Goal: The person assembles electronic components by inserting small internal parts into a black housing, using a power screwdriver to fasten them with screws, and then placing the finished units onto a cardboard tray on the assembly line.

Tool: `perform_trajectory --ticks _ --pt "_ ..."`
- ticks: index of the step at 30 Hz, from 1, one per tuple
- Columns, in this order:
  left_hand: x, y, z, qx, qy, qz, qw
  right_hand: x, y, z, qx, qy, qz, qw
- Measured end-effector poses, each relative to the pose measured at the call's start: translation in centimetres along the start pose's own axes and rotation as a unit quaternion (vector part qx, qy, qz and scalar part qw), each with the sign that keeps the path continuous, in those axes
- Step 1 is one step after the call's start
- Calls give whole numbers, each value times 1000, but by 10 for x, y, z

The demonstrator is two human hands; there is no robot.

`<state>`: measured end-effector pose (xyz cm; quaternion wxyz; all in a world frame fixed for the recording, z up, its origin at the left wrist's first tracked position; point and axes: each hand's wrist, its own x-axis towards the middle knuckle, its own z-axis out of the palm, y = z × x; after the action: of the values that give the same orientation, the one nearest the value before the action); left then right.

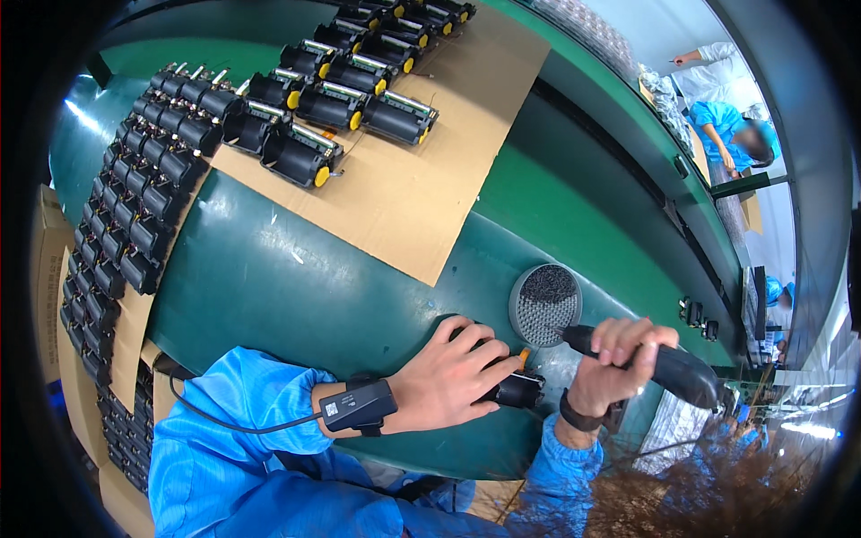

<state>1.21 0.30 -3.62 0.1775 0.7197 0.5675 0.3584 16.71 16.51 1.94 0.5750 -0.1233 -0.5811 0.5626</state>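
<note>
My left hand lies palm down over a black cylindrical housing, its fingers curled round it. A small orange-yellow part shows by the fingertips. Most of the housing is hidden under the hand. My right hand is closed round a black power screwdriver, held nearly level. The screwdriver's narrow tip points left, at the right rim of a round grey dish; I cannot tell whether they touch. Small dark screws lie heaped in the dish's far part, over a floor with many small holes.
Black units with yellow round ends stand in rows on a cardboard sheet. More black housings are packed closely along the left. A green wall panel runs behind the table. People in blue work at the far right.
</note>
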Motion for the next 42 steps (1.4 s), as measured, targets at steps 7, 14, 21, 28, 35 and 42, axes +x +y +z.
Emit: perform_trajectory --ticks 7,14,21,28,35,42 --pt "-1 -1 -1 -4 -7 -7 1000 -31 -43 11 84 -48 24 995" --pt "1 0 -3 0 -10 -4 1000 -54 -33 16 101 -81 32 991" --pt "1 0 -4 -1 -9 -4 1000 -56 -27 22 71 -53 19 996" --pt "1 0 -5 2 -13 -3 1000 -58 -24 23 54 -47 27 997" --pt "1 1 -3 -2 -15 -5 1000 -60 -24 27 34 -38 41 998" --pt "0 -1 -3 -5 -2 -5 1000 -60 -25 39 10 -57 42 997"
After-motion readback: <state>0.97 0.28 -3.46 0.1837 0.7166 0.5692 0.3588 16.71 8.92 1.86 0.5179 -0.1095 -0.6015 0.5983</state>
